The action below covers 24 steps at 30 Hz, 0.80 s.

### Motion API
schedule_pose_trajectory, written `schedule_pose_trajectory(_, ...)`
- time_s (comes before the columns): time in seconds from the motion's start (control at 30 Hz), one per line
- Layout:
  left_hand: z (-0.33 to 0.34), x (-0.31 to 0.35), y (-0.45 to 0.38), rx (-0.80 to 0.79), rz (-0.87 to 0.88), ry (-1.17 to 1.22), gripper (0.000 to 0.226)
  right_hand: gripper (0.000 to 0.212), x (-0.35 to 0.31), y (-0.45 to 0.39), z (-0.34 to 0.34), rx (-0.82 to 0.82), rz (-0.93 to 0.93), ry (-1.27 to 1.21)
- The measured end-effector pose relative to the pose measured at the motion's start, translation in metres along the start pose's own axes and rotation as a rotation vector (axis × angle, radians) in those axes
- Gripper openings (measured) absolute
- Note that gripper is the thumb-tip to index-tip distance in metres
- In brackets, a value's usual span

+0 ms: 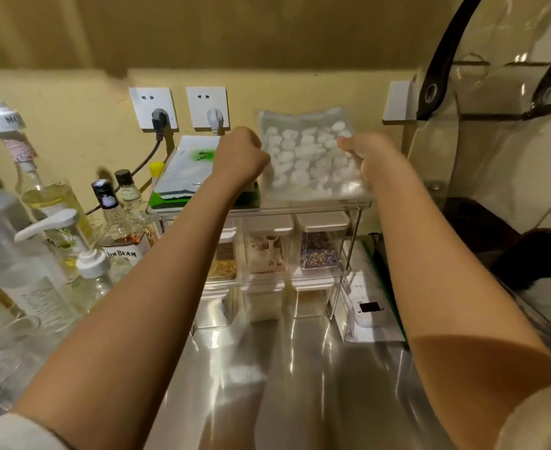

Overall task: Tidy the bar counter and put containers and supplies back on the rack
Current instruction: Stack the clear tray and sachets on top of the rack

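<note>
A clear plastic bag of white round pieces rests on the top shelf of a small clear rack at the back of the counter. My left hand grips the bag's left edge and my right hand grips its right edge. Beside the bag on the same shelf lie flat white-and-green packets. On the shelves below stand several clear lidded containers holding coloured and golden contents.
Bottles, among them a Jim Beam bottle and pump bottles, crowd the left. Two wall sockets with plugs are behind the rack. A white device lies at right, next to a clear-walled machine. The steel counter stretches in front.
</note>
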<state>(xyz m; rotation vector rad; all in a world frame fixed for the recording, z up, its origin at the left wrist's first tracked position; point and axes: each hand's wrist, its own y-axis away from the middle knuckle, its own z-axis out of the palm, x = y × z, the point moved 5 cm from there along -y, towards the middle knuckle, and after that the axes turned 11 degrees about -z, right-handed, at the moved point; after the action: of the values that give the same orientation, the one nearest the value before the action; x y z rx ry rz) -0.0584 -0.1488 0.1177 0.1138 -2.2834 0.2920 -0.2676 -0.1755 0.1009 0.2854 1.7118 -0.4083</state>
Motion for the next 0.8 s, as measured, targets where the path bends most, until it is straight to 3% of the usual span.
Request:
schedule_pose_trajectory(0.13,0.011,-0.015,-0.005,-0.033,0.005,-0.067,0.034,0.062,0.018,-0.017,0.011,-0.034,0.033,0.104)
schedule_pose_trajectory(0.33,0.019,-0.025,-0.005,-0.009,0.073,-0.123,0.025,0.042,0.019,-0.018,0.015,0.018,0.007,0.288)
schedule_pose_trajectory(0.5,0.020,-0.026,-0.007,-0.015,0.090,-0.138,0.023,0.030,0.009,-0.014,0.019,0.086,-0.082,0.600)
schedule_pose_trajectory(0.6,0.021,-0.025,-0.007,-0.031,0.109,-0.172,0.021,0.031,0.006,-0.007,0.024,0.085,-0.158,0.784)
schedule_pose_trajectory(0.8,0.025,-0.024,-0.006,-0.057,0.134,-0.230,0.014,0.049,0.008,0.008,0.038,-0.099,-0.371,1.058)
